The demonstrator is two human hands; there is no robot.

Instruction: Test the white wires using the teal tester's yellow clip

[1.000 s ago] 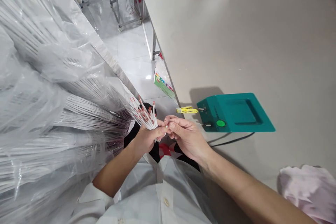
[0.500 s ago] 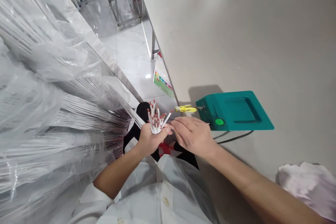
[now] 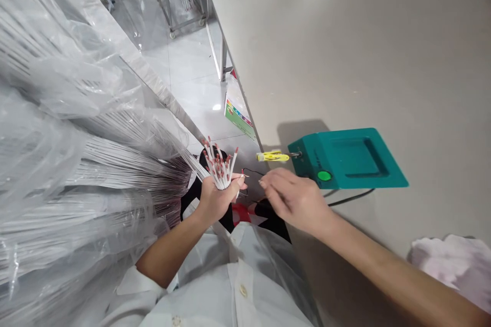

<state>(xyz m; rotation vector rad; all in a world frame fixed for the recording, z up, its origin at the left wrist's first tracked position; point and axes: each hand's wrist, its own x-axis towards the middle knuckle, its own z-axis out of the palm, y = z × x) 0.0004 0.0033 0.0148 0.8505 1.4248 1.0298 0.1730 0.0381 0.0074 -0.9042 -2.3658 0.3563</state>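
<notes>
My left hand [image 3: 215, 199] is closed round a bundle of white wires with red tips [image 3: 220, 166], which fan upward out of the fist. My right hand [image 3: 295, 199] is just to its right, over the table's front edge, with its fingertips pinched together. A thin dark wire [image 3: 251, 170] arcs from the bundle to those fingertips. Close behind the right hand sits a teal box [image 3: 353, 156] with a green button [image 3: 324, 176] and a yellow clip [image 3: 273, 156] on a pin at its left side.
The grey table [image 3: 345, 36] fills the right side. Plastic-wrapped stacks of white wires [image 3: 76, 138] crowd the left. A black cable [image 3: 349, 197] leaves the teal box. Pink cloth [image 3: 452, 265] lies at bottom right. A colourful carton [image 3: 238, 112] stands under the table edge.
My right hand has drawn away from the bundle to the right, and a thin wire now stretches between the hands. The left hand turned the bundle more upright.
</notes>
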